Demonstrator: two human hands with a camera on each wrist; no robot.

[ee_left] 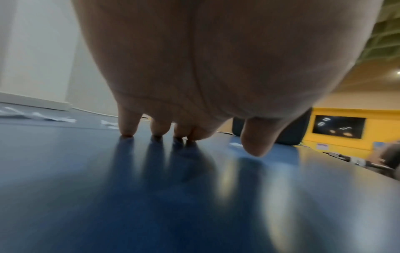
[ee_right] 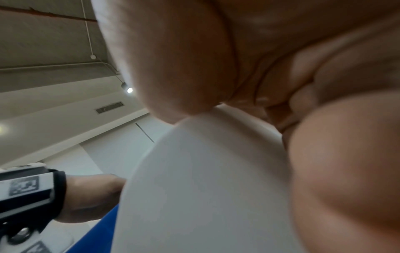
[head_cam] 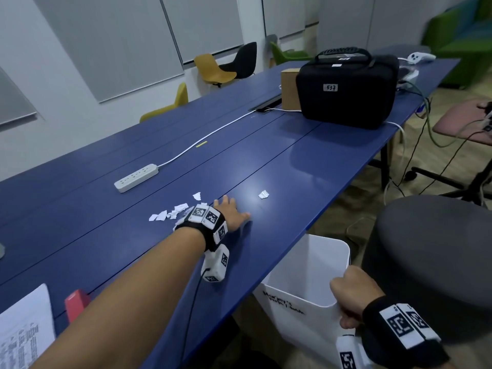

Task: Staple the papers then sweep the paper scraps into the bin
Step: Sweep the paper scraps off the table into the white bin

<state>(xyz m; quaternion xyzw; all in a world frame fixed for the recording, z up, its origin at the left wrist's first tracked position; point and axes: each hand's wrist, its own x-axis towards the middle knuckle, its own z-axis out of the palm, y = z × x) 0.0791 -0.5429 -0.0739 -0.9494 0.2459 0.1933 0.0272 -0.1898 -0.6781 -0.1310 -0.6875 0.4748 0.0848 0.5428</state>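
My left hand lies on the blue table, fingers stretched out with their tips touching the surface. A cluster of white paper scraps sits just left of that hand; one lone scrap lies farther right. My right hand grips the rim of the white bin, held below the table's near edge; in the right wrist view the thumb presses on the bin wall. The printed papers and a red stapler rest at the lower left.
A white power strip with its cable lies behind the scraps. A black case and a cardboard box stand farther back. A grey chair is close to the bin on the right.
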